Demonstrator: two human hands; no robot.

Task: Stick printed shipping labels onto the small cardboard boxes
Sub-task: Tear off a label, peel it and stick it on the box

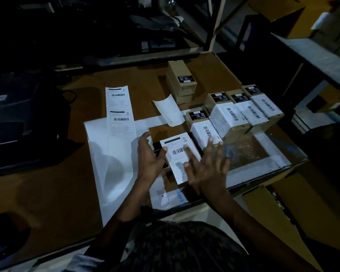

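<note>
Centre of the brown table [71, 193], a small cardboard box [166, 163] lies flat with a white shipping label [180, 156] across its top, barcode showing — what the box holds cannot be told, it is closed. The right hand [206, 167] comes in from five o'clock, fingers straight and spread, fingertips [186, 164] flat on the label. The left hand [151, 156] sits at the box's nine o'clock edge, fingers loosely bent, thumb tip touching the label's left edge and palm against the box side; whether it truly grips the box I cannot tell. At one o'clock from the hands stands a cluster of labelled boxes [241, 112] packed side by side, white labels on top. Farther out at twelve o'clock, an unlabelled stack of boxes [182, 81]. A strip of printed labels [120, 110] lies at eleven o'clock, two labels on it, resting on large white sheets [110, 158] — and a curled backing paper [170, 110] sits between strip and labelled boxes. At nine o'clock a dark machine [22, 118] sits in shadow.
</note>
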